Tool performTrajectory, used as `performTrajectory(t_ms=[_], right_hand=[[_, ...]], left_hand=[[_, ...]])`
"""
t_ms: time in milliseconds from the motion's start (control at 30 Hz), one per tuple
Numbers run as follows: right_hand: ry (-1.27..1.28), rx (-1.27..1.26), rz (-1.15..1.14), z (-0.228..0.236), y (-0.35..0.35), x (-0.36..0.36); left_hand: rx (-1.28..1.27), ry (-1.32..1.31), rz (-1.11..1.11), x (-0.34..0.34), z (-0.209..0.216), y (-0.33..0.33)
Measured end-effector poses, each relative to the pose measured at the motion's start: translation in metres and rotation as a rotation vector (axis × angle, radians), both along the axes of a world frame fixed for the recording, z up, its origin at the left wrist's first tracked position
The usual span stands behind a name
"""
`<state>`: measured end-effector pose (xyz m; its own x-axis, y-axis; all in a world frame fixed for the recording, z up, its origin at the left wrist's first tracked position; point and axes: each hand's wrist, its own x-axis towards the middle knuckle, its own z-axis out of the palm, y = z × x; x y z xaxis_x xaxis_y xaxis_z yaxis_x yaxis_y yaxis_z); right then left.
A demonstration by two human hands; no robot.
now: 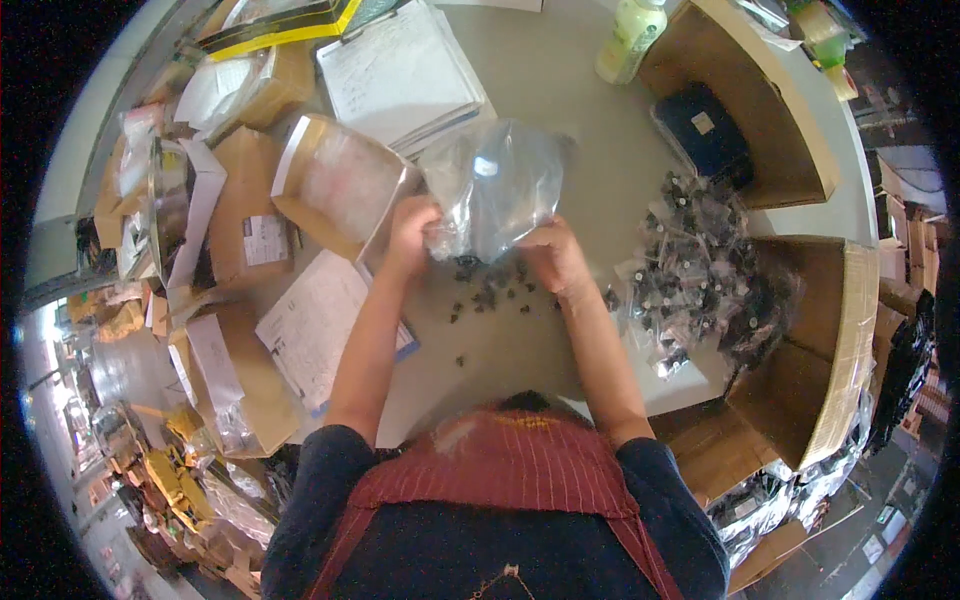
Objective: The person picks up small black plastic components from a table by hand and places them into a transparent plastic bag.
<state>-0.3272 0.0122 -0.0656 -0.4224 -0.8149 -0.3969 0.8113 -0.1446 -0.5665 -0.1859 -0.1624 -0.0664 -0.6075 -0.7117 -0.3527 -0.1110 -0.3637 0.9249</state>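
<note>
A clear plastic bag is stretched between my two hands above the middle of the table. My left hand grips its lower left edge, with the fingers closed on the film. At the lower right edge, my right hand pinches the bag too. Several small black parts lie loose on the table just below the bag, between my forearms. Whether anything is inside the bag, I cannot tell. To the right of my right hand spreads a large heap of small clear bags with black parts.
Open cardboard boxes stand at the right, at the upper right and on the left. A dark blue container sits in the upper right box. Paper stacks and a clipboard lie left; a bottle stands far back.
</note>
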Motion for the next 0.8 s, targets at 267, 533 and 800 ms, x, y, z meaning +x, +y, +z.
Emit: performTrajectory(t_ms=[267,533,800], right_hand=[[0.259,0.151,-0.247,-0.008,-0.016,0.033],[0.577,0.172,-0.021,-0.013,-0.012,0.014],[1.007,0.458,0.009,-0.029,-0.016,-0.021]], left_hand=[[-0.702,-0.390,-0.275,0.018,0.004,0.020],[0.273,0.069,0.193,0.005,-0.054,0.001],[0.414,0.257,0.183,-0.031,-0.031,0.012]])
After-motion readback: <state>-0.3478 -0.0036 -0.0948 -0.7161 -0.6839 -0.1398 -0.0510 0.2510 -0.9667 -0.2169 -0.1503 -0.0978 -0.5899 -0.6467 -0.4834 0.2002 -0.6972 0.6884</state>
